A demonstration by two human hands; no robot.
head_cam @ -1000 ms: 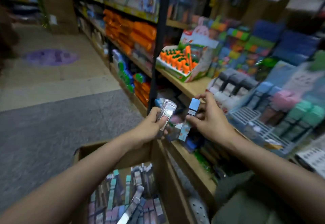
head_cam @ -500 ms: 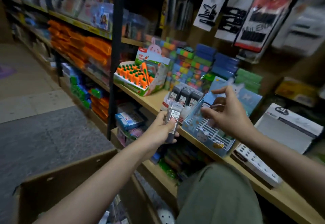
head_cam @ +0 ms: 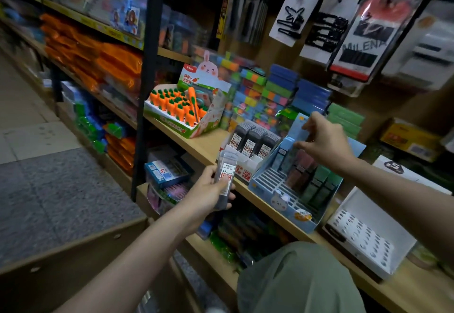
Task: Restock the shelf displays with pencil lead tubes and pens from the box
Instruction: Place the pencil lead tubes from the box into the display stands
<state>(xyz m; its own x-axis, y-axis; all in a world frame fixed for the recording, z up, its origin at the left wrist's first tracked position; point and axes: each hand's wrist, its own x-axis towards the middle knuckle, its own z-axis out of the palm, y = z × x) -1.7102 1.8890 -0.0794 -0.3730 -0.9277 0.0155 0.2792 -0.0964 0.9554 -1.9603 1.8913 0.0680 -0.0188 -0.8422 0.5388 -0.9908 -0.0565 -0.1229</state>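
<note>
One corner of the brown cardboard box (head_cam: 73,251) showed, its contents cut off. Left hand (head_cam: 208,192) gripped a clear, red-labelled lead tube (head_cam: 224,180) before the wooden shelf (head_cam: 204,144). Right hand (head_cam: 324,144), fingers loosely curled, hovered over the blue slotted display (head_cam: 282,204); whether it held anything was unclear.

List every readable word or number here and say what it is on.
"MILENA": hanging hair-clip card.
"0.7": lead tube gripped in the left hand.
"HB 0.7": front of the white lead display.
"S": white box.
Carrot display characters and the other labels: too blurred.
</note>
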